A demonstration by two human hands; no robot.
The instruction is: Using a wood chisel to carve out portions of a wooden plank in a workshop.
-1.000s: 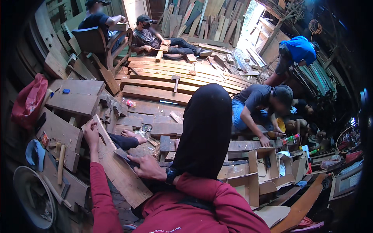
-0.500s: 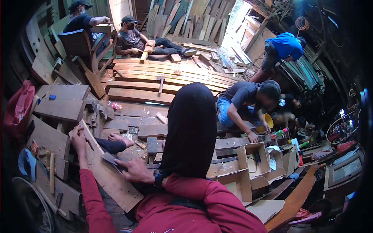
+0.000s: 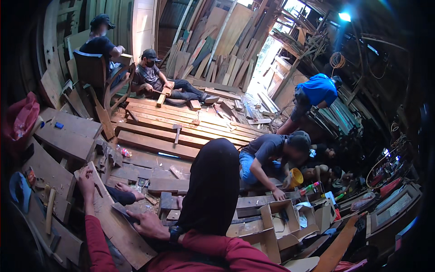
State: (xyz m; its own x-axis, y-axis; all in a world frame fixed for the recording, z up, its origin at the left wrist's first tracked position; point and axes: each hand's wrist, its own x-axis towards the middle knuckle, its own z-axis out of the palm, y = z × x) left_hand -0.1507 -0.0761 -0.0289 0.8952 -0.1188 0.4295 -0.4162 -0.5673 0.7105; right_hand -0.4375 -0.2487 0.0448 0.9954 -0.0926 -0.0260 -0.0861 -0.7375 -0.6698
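Observation:
A long pale wooden board (image 3: 120, 231) slants across my lap, its lower end against my red top. Near its upper end, my left hand (image 3: 86, 182) is closed at the edge, with a thin brown pencil-like stick (image 3: 98, 191) showing beside the fingers. My right hand (image 3: 148, 224) grips a flat grey metal strip (image 3: 121, 210) lying over the board, its index finger stretched along it. The strip's far part is hidden under that hand. My raised knee (image 3: 213, 181), in black cloth, stands right of the board.
Planks (image 3: 68, 136) and a wooden stick (image 3: 50, 211) lie at my left. Beyond my knee are long beams (image 3: 158, 136) with a hammer-like tool (image 3: 177, 132) on them. At right, a crouching person (image 3: 272, 158) reaches toward cardboard boxes (image 3: 276, 222). Other people work farther back.
My view has tilted upward, so more of the roof and lamp shows and my hands sit lower in the picture. Both hands keep about the same place on the board.

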